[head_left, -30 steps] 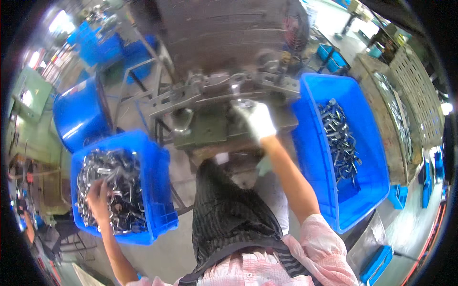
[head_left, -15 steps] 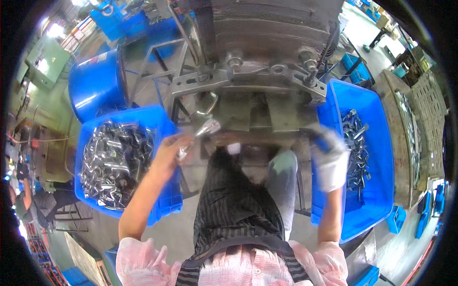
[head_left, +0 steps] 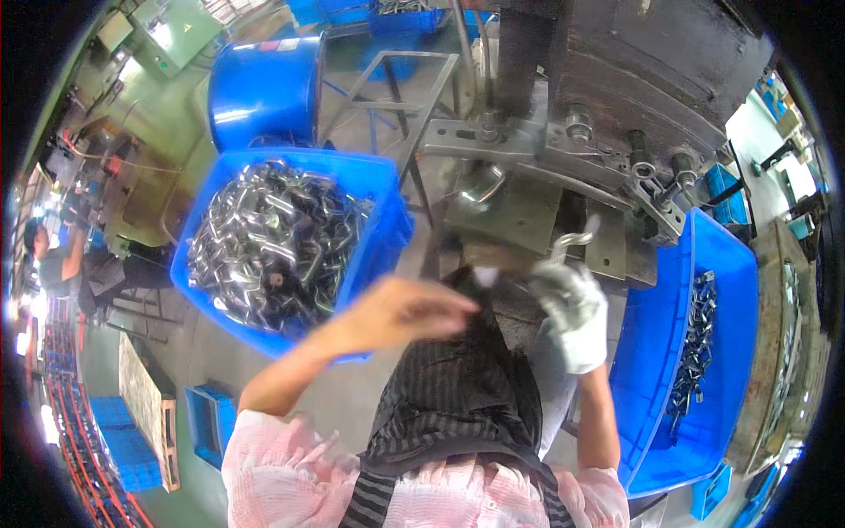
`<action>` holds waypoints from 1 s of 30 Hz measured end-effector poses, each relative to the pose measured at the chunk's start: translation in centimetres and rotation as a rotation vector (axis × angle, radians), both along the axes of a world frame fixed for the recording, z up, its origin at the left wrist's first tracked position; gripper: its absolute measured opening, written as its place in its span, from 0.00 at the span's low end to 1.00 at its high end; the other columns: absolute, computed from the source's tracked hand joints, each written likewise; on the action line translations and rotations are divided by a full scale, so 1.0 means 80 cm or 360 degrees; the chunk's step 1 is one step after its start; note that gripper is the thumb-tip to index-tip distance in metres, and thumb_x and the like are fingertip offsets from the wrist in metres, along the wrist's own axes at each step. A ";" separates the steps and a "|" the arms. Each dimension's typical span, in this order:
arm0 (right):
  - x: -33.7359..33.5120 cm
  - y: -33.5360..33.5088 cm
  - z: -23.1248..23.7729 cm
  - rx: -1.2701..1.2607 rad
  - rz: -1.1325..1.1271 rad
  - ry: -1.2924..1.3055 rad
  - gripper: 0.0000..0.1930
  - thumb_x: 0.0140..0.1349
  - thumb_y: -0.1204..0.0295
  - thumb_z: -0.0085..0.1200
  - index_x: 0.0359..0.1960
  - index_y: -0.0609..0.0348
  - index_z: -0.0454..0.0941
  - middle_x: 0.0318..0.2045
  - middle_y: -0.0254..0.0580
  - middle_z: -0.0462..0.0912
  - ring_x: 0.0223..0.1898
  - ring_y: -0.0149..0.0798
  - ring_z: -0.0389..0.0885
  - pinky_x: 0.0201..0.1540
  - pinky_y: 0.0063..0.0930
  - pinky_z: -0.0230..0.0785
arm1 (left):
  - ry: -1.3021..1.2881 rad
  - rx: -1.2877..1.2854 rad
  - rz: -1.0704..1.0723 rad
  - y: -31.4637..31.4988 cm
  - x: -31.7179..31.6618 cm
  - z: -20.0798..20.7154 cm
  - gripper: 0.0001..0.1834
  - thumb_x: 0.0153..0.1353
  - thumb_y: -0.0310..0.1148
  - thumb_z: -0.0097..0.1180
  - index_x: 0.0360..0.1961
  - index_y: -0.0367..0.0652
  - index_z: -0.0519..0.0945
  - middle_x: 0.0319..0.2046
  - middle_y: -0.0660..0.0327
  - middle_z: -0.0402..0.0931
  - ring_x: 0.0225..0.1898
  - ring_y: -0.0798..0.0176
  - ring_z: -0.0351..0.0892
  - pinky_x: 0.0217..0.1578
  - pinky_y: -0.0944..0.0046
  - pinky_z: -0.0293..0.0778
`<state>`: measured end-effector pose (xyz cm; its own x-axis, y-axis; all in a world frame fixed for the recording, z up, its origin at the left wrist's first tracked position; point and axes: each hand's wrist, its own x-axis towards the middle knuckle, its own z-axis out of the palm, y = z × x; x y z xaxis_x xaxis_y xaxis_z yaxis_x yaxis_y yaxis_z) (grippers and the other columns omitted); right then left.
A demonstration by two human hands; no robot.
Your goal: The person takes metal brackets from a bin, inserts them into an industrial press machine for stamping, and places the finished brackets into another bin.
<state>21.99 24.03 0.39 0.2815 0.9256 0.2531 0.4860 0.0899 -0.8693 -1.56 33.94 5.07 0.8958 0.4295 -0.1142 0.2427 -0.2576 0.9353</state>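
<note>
My left hand (head_left: 400, 312), bare and blurred, reaches in front of my apron with its fingers stretched out, and I see nothing in them. In a white glove, my right hand (head_left: 572, 310) is raised at the near edge of the machine's steel die (head_left: 510, 220). Its fingers close on a bent metal piece (head_left: 574, 239) that sticks up past the fingertips. A second shiny bent part (head_left: 482, 183) shows at the left of the die, under the clamp bar (head_left: 528, 158). To my left, a blue crate (head_left: 387, 189) is heaped with bent metal parts (head_left: 273, 233).
A larger blue bin (head_left: 642, 387) stands at my right, with bent parts along its floor. Behind the left crate are a blue drum (head_left: 264, 92) and a metal frame stand (head_left: 396, 79). The dark machine body (head_left: 651, 70) rises ahead. Another person (head_left: 66, 251) is far left.
The view has swung left. My left hand moved toward the middle, and the metal piece it held no longer shows in it. The right hand now shows a bent piece above its fingers.
</note>
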 end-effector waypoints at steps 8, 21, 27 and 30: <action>0.106 0.030 0.021 -0.0173 -0.0058 -0.0362 0.08 0.53 0.68 0.54 0.35 0.53 0.79 0.29 0.46 0.79 0.31 0.44 0.78 0.35 0.31 0.68 | 0.1484 0.1844 0.0913 0.113 -0.248 -0.094 0.21 0.41 0.22 0.57 0.42 0.44 0.75 0.43 0.55 0.72 0.47 0.47 0.69 0.44 0.52 0.69; 0.166 0.095 0.012 -0.0408 0.0345 -0.0778 0.27 0.58 0.47 0.44 0.45 0.59 0.76 0.43 0.51 0.77 0.46 0.51 0.73 0.51 0.37 0.64 | 0.1291 0.1958 0.0953 0.126 -0.189 -0.045 0.12 0.45 0.25 0.58 0.33 0.41 0.73 0.36 0.55 0.72 0.34 0.48 0.74 0.32 0.52 0.70; 0.167 0.102 0.013 -0.0426 0.0330 -0.0850 0.28 0.57 0.46 0.44 0.45 0.58 0.76 0.43 0.50 0.77 0.46 0.49 0.74 0.50 0.36 0.65 | 0.0009 0.0646 0.1437 0.113 -0.137 -0.028 0.11 0.52 0.24 0.56 0.38 0.38 0.75 0.27 0.62 0.76 0.23 0.70 0.73 0.20 0.68 0.66; 0.167 0.103 0.013 -0.0416 0.0313 -0.0859 0.28 0.57 0.46 0.44 0.44 0.58 0.77 0.43 0.50 0.77 0.46 0.49 0.74 0.50 0.36 0.65 | -0.0147 -0.0001 0.1353 0.071 -0.052 -0.021 0.15 0.54 0.28 0.53 0.44 0.38 0.74 0.26 0.64 0.74 0.25 0.73 0.71 0.23 0.74 0.67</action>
<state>35.38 32.25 1.46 -0.0042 0.9975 0.0703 0.8582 0.0397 -0.5118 -5.74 39.59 3.42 0.2750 0.9598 -0.0569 0.2761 -0.0222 0.9609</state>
